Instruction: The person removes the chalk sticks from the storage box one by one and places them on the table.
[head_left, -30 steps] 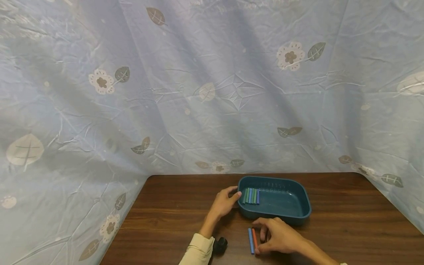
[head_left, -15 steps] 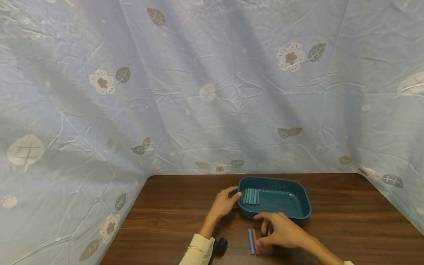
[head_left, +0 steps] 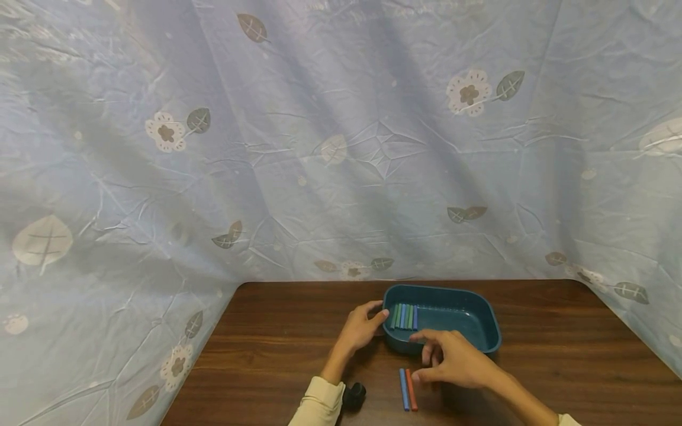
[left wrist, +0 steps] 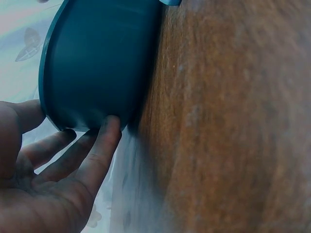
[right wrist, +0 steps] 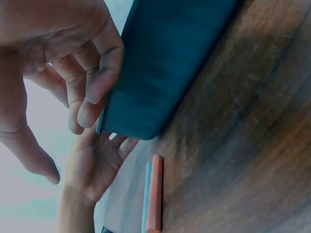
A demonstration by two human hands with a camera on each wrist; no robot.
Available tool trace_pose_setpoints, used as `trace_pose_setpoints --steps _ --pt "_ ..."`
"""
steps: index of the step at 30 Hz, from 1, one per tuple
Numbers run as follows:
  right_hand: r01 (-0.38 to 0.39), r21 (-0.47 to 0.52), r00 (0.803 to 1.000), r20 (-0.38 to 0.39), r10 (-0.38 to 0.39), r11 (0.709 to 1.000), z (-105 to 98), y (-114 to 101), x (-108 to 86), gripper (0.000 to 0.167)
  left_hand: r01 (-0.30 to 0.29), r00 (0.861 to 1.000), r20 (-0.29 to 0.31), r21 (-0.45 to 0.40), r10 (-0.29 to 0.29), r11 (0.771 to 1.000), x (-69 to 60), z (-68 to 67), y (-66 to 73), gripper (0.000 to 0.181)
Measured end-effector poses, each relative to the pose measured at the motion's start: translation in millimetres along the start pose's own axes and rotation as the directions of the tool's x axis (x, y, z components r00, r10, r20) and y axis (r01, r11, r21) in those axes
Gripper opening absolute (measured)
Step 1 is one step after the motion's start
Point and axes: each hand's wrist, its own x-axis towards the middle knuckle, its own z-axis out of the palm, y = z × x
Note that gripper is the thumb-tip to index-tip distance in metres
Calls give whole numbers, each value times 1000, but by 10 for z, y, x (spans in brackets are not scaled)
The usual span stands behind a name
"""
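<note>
My left hand [head_left: 362, 328] holds the left end of the teal tray [head_left: 453, 345], thumb at the rim; in the left wrist view its fingertips touch the outer wall of the tray [left wrist: 97, 63]. Inside, at the tray's left, several green and blue sticks [head_left: 404, 317] lie side by side. A blue stick [head_left: 404, 389] and a red stick [head_left: 411, 390] lie together on the table in front of the tray. Just right of and above them is my right hand [head_left: 453, 361], thumb and forefinger apart with nothing between them; the right wrist view shows the red stick [right wrist: 154, 194] apart from it.
A small black object [head_left: 354, 395] is beside my left sleeve. The wooden table [head_left: 559, 337] runs back to a hanging cloth [head_left: 341, 195] printed with leaves and flowers.
My right hand has lifted off the red stick and moved slightly back toward the tray, leaving that stick beside the blue one. The left hand and tray have stayed in place.
</note>
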Motion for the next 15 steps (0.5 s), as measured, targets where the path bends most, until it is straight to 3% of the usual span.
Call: trace_pose_setpoints --steps 11,15 --pt "14 -78 996 -86 -21 997 -169 62 72 66 1 1000 -9 -26 -1 1000 7 1 0 48" --pt "-8 -93 994 -105 -2 996 -224 94 95 69 -3 1000 -17 23 3 1000 -3 -2 5 48"
